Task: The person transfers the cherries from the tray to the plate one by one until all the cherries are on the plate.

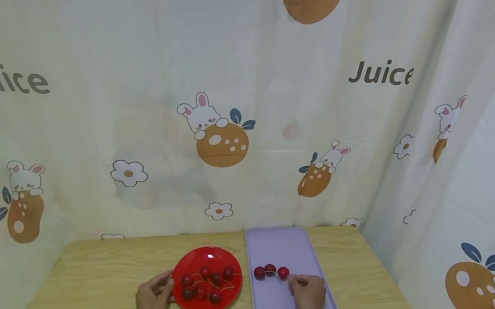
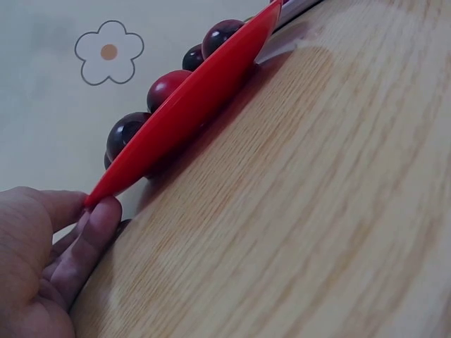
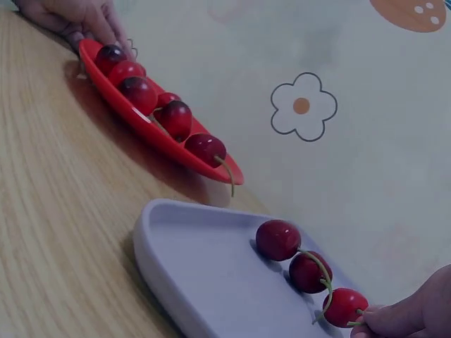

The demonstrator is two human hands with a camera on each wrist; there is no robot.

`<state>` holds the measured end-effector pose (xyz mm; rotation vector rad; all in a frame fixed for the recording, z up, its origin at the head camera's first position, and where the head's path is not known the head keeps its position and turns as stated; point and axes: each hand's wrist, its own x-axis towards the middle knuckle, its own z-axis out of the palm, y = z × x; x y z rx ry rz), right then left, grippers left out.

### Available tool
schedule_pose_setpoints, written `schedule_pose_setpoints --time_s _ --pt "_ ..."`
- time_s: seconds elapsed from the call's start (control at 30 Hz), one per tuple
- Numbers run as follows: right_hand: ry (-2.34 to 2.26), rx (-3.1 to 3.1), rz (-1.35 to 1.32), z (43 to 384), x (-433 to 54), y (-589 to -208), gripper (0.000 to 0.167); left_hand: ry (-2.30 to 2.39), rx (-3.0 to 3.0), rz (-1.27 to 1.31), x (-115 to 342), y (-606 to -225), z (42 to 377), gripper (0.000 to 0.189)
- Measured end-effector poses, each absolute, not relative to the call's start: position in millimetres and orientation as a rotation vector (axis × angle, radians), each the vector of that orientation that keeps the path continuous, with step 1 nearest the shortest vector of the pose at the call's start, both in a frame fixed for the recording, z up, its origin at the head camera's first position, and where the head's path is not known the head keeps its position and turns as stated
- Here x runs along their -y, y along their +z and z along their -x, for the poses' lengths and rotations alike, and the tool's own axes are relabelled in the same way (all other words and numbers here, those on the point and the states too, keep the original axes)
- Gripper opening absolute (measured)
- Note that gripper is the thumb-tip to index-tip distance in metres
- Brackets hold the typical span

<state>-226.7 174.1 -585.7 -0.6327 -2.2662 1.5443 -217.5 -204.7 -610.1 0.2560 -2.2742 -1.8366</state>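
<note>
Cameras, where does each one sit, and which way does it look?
Head: on the head, looking forward and down at plate, tray, left hand, right hand.
Left wrist: on that wrist, looking past the left hand at the plate's side.
Right wrist: on that wrist, looking over tray and plate; both hands show.
Both wrist views share plate and cherries.

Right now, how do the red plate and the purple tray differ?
The red plate is round, while the purple tray is a rectangle with rounded corners. The red plate holds a larger group of cherries; at the purple tray there are only three. The left hand grips the red plate's rim, whereas the right hand, over the purple tray, pinches a cherry's stem. Both have cherries in them.
</note>
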Motion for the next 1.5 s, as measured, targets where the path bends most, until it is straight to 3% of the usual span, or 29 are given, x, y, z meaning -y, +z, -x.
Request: schedule_pose_setpoints --time_s 0.53,0.93,1.5 --pt "2.134 1.991 0.590 223.9 -187.6 -571.8 0.020 -1.849 2.256 -0.248 204.8 -611.3 216.1 0.032" --pt "2.452 1.888 0.570 222.6 -195.7 -572.2 0.006 -1.848 2.261 -0.241 202.9 -611.0 215.5 0.032" --pt "2.614 1.837 0.504 226.3 -192.6 -560.4 0.009 -1.834 2.259 -0.232 203.6 -612.1 216.5 0.032"
